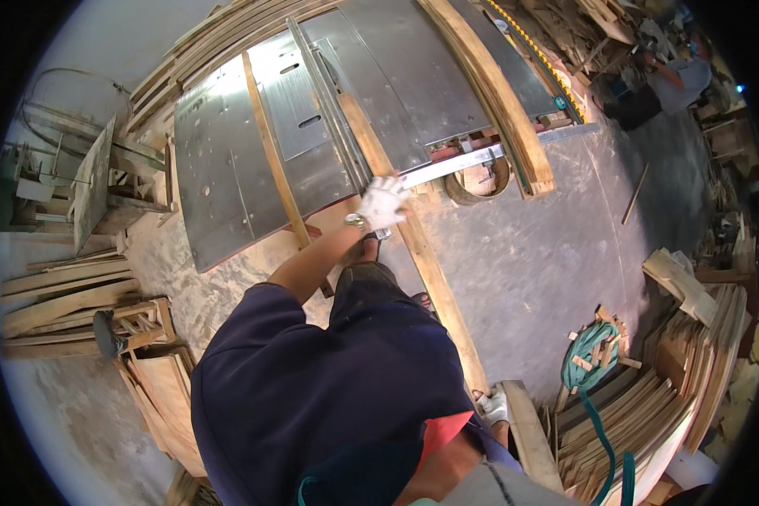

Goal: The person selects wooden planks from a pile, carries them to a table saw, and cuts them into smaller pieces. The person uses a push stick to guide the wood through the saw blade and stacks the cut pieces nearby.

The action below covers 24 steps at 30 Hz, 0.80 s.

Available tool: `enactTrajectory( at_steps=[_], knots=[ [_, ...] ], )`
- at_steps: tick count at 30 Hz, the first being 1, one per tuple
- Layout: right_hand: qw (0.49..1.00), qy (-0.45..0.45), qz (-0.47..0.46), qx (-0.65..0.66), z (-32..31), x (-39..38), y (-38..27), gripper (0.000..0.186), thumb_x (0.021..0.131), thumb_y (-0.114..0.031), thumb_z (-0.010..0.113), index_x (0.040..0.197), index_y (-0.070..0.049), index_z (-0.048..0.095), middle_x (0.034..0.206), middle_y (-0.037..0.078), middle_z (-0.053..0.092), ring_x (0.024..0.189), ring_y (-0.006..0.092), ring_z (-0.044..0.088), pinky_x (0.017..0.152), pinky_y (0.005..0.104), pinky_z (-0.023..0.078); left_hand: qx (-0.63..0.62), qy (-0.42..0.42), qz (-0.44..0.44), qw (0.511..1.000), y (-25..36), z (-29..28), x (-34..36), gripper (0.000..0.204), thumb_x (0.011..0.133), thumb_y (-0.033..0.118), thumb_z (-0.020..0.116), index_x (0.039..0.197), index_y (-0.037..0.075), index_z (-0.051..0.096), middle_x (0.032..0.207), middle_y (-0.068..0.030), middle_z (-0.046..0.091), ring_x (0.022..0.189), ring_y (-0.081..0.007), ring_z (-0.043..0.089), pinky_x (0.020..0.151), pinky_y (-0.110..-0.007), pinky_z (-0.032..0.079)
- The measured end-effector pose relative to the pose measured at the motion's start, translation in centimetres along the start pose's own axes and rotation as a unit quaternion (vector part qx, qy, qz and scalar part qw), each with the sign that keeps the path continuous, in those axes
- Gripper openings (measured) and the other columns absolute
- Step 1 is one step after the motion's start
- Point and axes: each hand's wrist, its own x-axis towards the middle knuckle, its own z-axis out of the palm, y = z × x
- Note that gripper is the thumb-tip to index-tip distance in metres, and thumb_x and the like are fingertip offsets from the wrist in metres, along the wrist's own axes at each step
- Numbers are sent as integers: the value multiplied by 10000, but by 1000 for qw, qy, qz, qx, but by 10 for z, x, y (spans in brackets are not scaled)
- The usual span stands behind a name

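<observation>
A long wooden plank (430, 274) runs from a dark metal machine table (219, 185) back along my right side. My left hand (384, 201), in a white glove, lies across the plank at the table's front edge, its fingers stretched and apart over the wood. Beside the plank on the table stands a long metal fence (325, 93). Low at my right side, my right hand (493, 405), also gloved in white, is closed around the plank's near end. Part of that hand is hidden by the wood and my clothing.
A narrow strip of wood (270, 143) crosses the table to the left, and thick boards (489, 93) overhang its right side. Stacked boards (632, 422) with a green strap (594, 354) stand at right; more timber (67, 295) lies at left. A person (679, 84) is far right.
</observation>
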Motion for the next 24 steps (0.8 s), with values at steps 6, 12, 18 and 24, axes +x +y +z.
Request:
enactTrajectory(
  at_steps=[6, 12, 18, 24],
  knots=[
    [993, -20, -8, -113, 35, -14, -39, 500, 767, -442, 882, 771, 31, 723, 591, 66, 643, 525, 138, 596, 503, 347, 484, -72, -118, -8, 990, -11, 13, 7, 416, 807, 329, 719, 1134, 87, 633, 1134, -119, 578, 1159, -321, 539, 930, -434, 519],
    [995, -10, 0, -95, 48, -24, -45, 434, 809, -405, 848, 782, 12, 730, 590, 54, 639, 512, 121, 579, 493, 332, 472, -50, -108, -20, 993, -15, 17, 10, 368, 843, 351, 696, 1092, 86, 634, 1140, -109, 560, 1162, -312, 533, 873, -407, 562],
    [997, -36, 30, -65, 54, -4, -63, 403, 837, -354, 848, 746, 7, 694, 573, 31, 595, 469, 119, 523, 432, 332, 411, -10, -106, -28, 994, -23, 28, 13, 384, 870, 381, 666, 1102, 77, 628, 1176, -122, 546, 1172, -311, 530, 849, -398, 571],
    [997, -40, 22, -61, 65, 16, -63, 439, 859, -397, 826, 739, 0, 684, 562, 41, 590, 436, 126, 515, 410, 340, 400, 3, -104, -56, 993, -39, 30, 22, 426, 869, 400, 667, 1143, 78, 619, 1204, -146, 546, 1188, -327, 528, 913, -414, 549]
  ],
)
